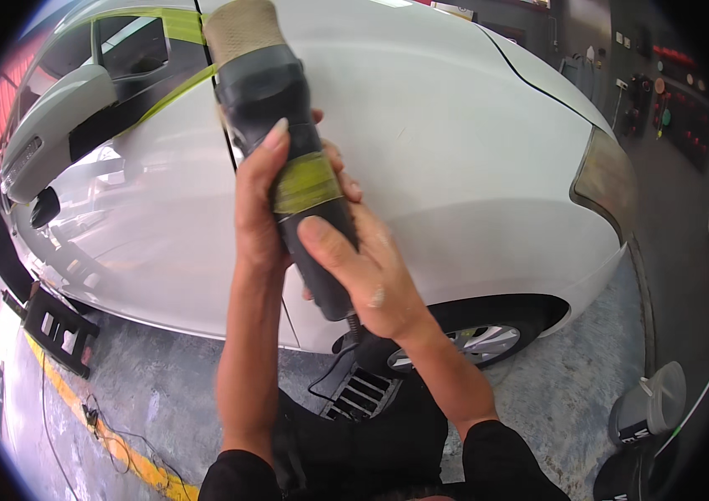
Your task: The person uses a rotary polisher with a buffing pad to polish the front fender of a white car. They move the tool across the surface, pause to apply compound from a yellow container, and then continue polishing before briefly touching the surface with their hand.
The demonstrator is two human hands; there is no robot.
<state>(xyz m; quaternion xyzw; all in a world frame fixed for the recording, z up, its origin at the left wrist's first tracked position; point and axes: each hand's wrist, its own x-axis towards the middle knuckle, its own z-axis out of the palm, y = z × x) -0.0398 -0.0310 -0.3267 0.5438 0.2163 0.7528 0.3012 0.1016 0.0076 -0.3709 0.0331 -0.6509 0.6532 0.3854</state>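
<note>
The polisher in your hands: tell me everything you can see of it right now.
The polisher is a dark grey, plastic-looking power tool held nearly upright against the white car. A tan woolly pad sits at its top end by the door seam, and a band of yellow-green tape wraps its body. The left hand grips the middle and the right hand holds the lower handle. A black cord leaves its base.

A glossy white car body [455,125] fills the upper frame, its wing mirror [54,125] at upper left. Below lies a mottled grey concrete floor [555,392] with a yellow painted line [112,442] at lower left. A dark wall with red fittings [672,92] stands at upper right.
</note>
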